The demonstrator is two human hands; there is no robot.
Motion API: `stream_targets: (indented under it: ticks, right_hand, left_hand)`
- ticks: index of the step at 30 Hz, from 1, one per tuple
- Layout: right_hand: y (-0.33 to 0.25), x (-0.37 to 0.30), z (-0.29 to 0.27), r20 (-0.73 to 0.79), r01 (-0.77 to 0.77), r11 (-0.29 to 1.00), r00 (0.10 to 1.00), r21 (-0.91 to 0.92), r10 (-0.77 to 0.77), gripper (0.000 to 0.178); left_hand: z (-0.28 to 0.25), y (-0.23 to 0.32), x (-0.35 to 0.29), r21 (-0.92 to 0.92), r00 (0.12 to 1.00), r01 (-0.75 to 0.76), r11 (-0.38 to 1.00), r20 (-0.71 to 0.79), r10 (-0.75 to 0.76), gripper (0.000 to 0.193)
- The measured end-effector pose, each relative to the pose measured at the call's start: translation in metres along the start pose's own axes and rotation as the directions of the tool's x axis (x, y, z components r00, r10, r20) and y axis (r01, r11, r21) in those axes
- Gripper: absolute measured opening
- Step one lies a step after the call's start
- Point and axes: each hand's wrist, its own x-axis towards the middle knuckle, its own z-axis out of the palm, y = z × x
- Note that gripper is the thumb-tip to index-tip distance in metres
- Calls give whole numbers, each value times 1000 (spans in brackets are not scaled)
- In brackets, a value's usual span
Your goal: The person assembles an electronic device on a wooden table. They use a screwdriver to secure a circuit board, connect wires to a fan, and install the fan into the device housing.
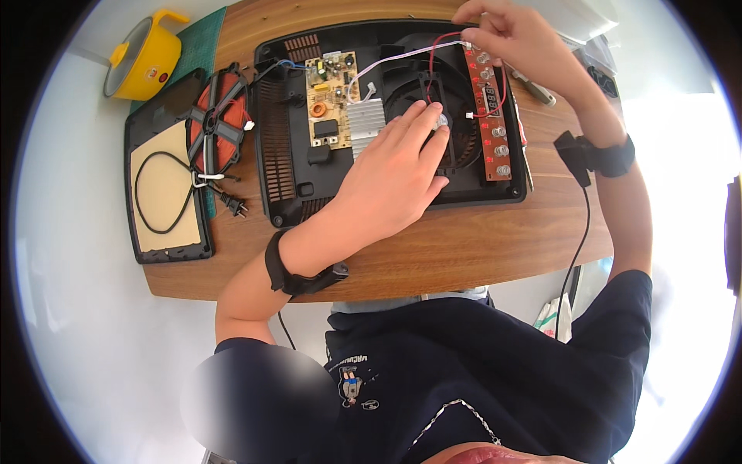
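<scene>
An opened induction cooker's black plastic housing (483, 195) lies on the wooden table. My left hand (386, 178) rests over its round black fan (466, 143), fingers stretched out and fingertips at the fan's middle, near a small shiny part. At the far right corner, my right hand (519, 35) has its thumb and finger closed on a thin red wire (430, 68) leading up from the fan. Past that hand the wire drops to a white connector (469, 115) beside the button and display board (496, 139). A white cable (398, 56) runs from that board towards the circuit board (334, 93) and its heat sink (363, 116).
Left of the housing lie a round coil (224, 104), a dark panel with a beige plate (162, 205) and a power plug (234, 205). A yellow pot (158, 58) stands on a green mat (202, 39). A screwdriver (541, 93) lies right of the housing. Cables hang from both wrist straps.
</scene>
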Motion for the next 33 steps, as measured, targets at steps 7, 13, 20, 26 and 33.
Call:
stream_targets:
  ticks: [7, 13, 20, 26, 33]
  right_hand:
    - [12, -10, -23, 210, 6, 679, 949, 734, -235, 28]
    - [-17, -9, 37, 87, 283, 867, 934, 411, -347, 41]
    - [-18, 59, 90, -28, 288, 952, 958, 109, -286, 41]
    - [-9, 88, 106, 21, 346, 930, 938, -124, -346, 45]
    - [-28, 88, 131, 137, 555, 752, 827, -354, -546, 33]
  left_hand:
    - [5, -2, -3, 12, 999, -23, 1000, -40, 24, 58]
    - [7, -4, -4, 20, 999, -25, 999, -48, 26, 59]
    - [10, -6, -4, 32, 996, -39, 999, -74, 41, 59]
    - [13, -5, -5, 51, 995, -25, 998, -93, 30, 59]
    - [18, -6, -6, 115, 994, -22, 993, -106, 34, 58]
